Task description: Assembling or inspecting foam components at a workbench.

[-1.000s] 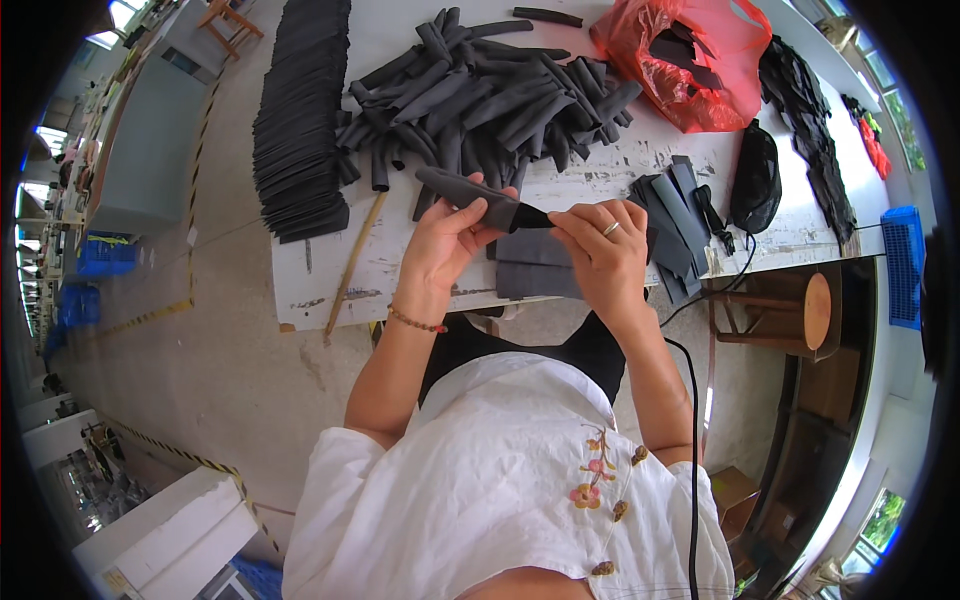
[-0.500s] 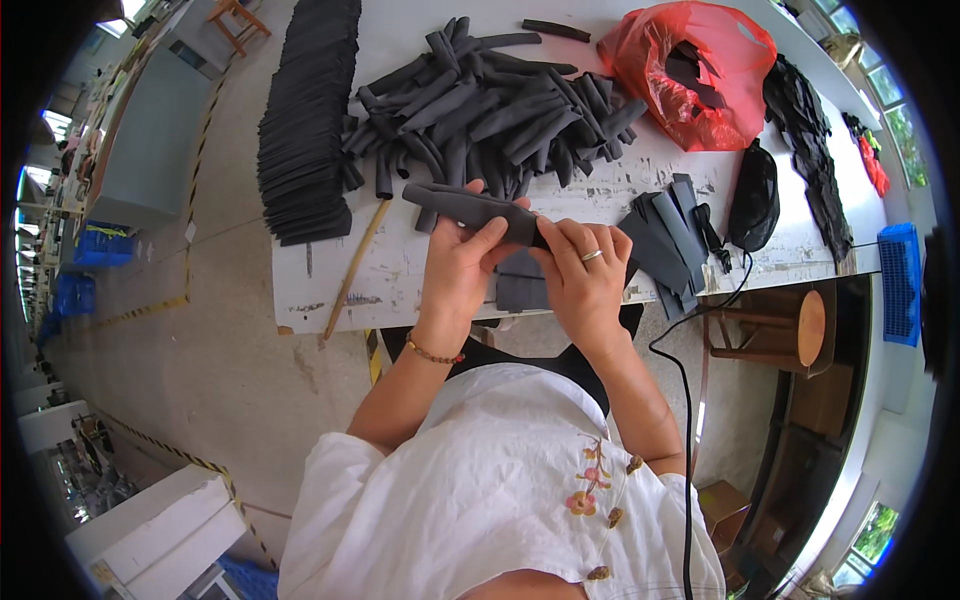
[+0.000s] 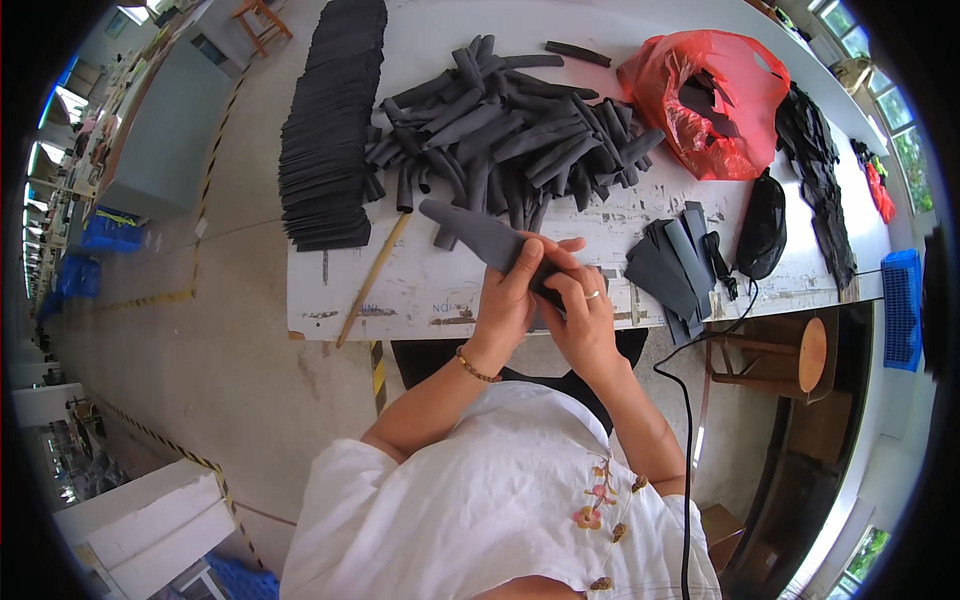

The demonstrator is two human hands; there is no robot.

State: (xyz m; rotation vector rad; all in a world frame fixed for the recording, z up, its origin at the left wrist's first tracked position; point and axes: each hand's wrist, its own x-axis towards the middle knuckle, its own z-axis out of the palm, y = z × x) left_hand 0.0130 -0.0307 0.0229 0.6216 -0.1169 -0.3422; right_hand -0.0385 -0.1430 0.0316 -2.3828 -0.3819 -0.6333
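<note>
A dark grey fabric piece (image 3: 468, 232) is held between both my hands, just over the table's near edge. Its free end points up and to the left, looking folded or tube-like. My left hand (image 3: 510, 300) pinches it, with the thumb on top and other fingers behind. My right hand (image 3: 583, 308), a ring on one finger, has its fingers curled round the lower end, which is partly hidden. Beyond my hands lies a heap of dark grey fabric tubes (image 3: 500, 130). Several flat grey fabric pieces (image 3: 670, 272) lie to the right of my right hand.
A long stack of dark fabric pieces (image 3: 330, 130) stands at the left of the white table (image 3: 300, 300). A thin wooden stick (image 3: 374, 280) reaches the near edge. Right are a red plastic bag (image 3: 655, 75), a black pouch (image 3: 762, 230) and a hanging black cable (image 3: 688, 420).
The fabric piece has tilted from nearly level to a slant running down to the right. Both hands have come lower and closer together round its lower end. The whole view has shifted slightly.
</note>
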